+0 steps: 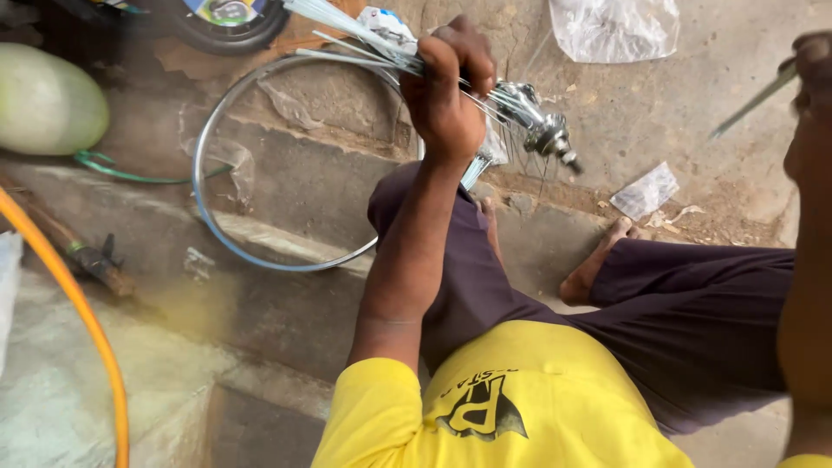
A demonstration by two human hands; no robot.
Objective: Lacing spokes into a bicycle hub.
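**Inspector:** State what your fingers held at that moment.

**Worker:** My left hand was raised in front of me, its fingers clamped round a bundle of spokes joined to a metal hub. The hub hung just right of my fist, above my knee, axle end pointing down and right. My right hand sat at the frame's right edge, blurred; a thin rod ran from it, so I judged the fingers closed on that rod, though the grip itself was hard to see.

**Inspector:** Risks?

**Worker:** As I judged it, the loose spoke ends fanned up and left, and could have slipped through my grip or tangled. The hub was held over a hard concrete floor; a drop could have knocked its axle. My bare foot lay below it too. The wheel rim leaned on the step edge and might have slid off.

**Inspector:** Containers?

**Worker:** A clear plastic bag lay at the top and a small clear packet near my foot. I couldn't tell what either held; both looked flat.
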